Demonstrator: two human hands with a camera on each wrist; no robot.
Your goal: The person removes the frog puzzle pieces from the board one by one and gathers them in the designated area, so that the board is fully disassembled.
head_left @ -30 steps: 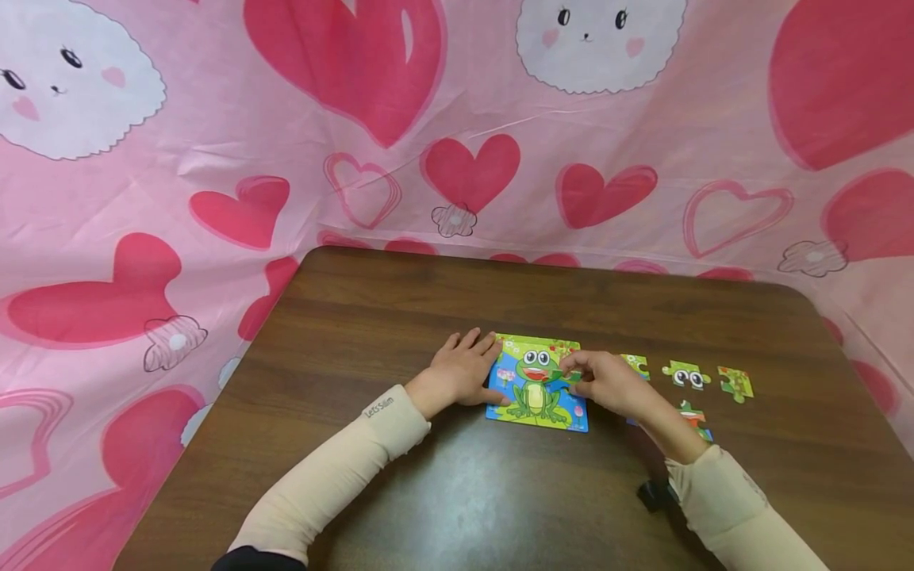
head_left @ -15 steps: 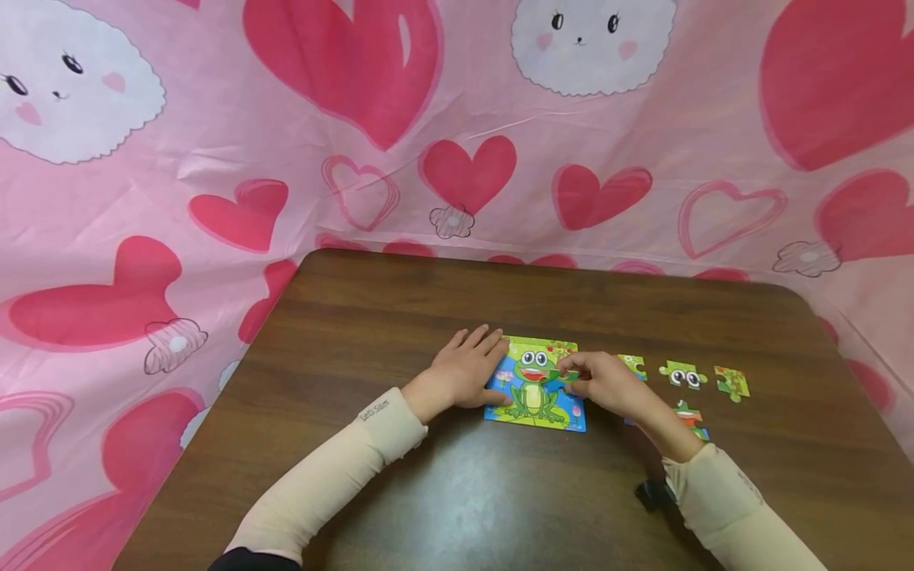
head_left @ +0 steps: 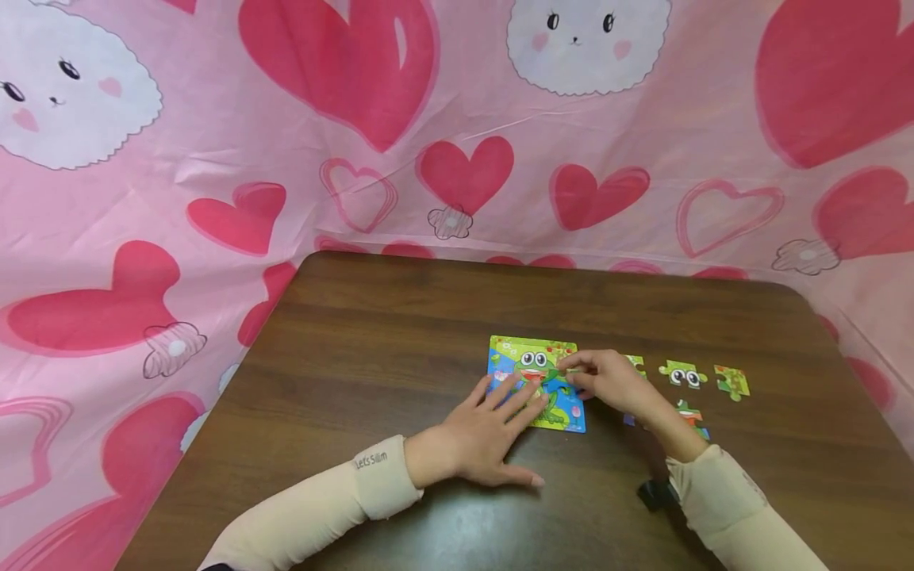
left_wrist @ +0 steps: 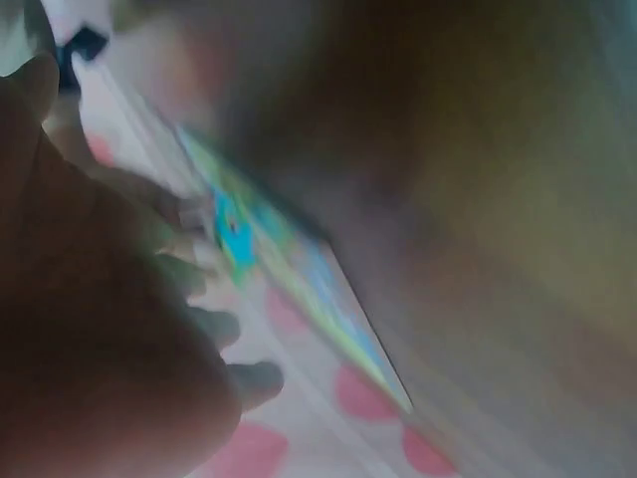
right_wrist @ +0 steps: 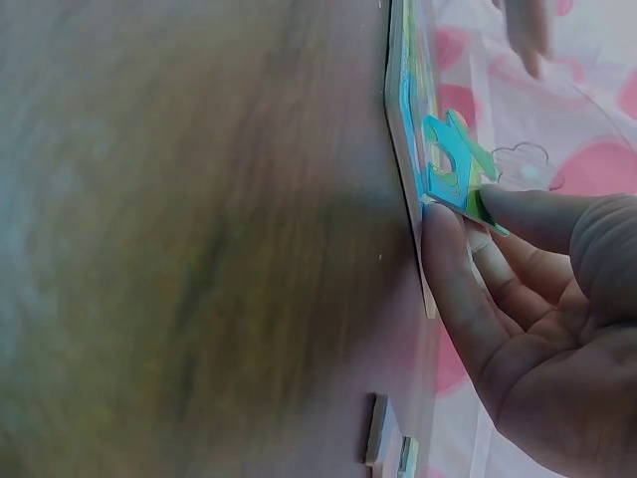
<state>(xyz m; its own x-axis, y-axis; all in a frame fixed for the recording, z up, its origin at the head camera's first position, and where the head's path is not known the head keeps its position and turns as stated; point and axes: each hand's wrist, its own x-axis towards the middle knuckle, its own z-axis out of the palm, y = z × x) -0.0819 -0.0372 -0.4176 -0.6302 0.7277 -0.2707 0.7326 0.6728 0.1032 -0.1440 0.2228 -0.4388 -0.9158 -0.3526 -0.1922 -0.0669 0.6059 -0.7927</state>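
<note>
A square frog puzzle board [head_left: 574,422] lies on the table. My left hand [head_left: 474,440] reaches over its near left part with fingers spread and straight, covering much of the frog's body. At the board's right edge my right hand [head_left: 610,386] pinches a blue and green puzzle piece [right_wrist: 453,164] between thumb and fingers. In the right wrist view this piece is tilted, close over the board's surface. The left wrist view is blurred; it shows the left fingers [left_wrist: 254,383] in front of the board, with the blue piece [left_wrist: 235,239] beyond.
Right of the board lie several loose puzzle pieces, among them one with eyes [head_left: 684,375], a flowered corner [head_left: 732,382] and a red and green one [head_left: 691,416] partly behind the right wrist. A black device [head_left: 651,496] sits at that wrist. A pink heart-patterned cloth [head_left: 471,79] hangs behind the brown table [head_left: 400,317].
My left hand has left the board's left edge and moved nearer and to the right, over the frog's body, fingers spread. The right hand stays in place with its piece.
</note>
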